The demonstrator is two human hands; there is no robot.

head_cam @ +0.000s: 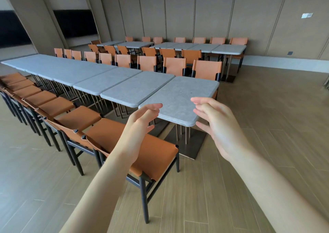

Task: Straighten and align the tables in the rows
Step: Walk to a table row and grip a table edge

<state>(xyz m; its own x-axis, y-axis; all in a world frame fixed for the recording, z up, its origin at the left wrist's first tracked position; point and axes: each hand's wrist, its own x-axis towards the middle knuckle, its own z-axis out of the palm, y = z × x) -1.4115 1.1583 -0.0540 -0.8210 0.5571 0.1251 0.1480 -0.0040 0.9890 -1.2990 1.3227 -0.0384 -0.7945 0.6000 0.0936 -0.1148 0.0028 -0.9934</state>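
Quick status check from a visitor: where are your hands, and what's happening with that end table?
Left hand and right hand open, reaching, gripping nothing. End table untouched, sticking out past its neighbour. Orange chair under left forearm.

Both bare forearms reach forward from the bottom edge. The left hand is raised with palm turned inward, fingers loosely extended and slightly bent, holding nothing. The right hand mirrors it, palm facing left, fingers relaxed and spread, also empty.
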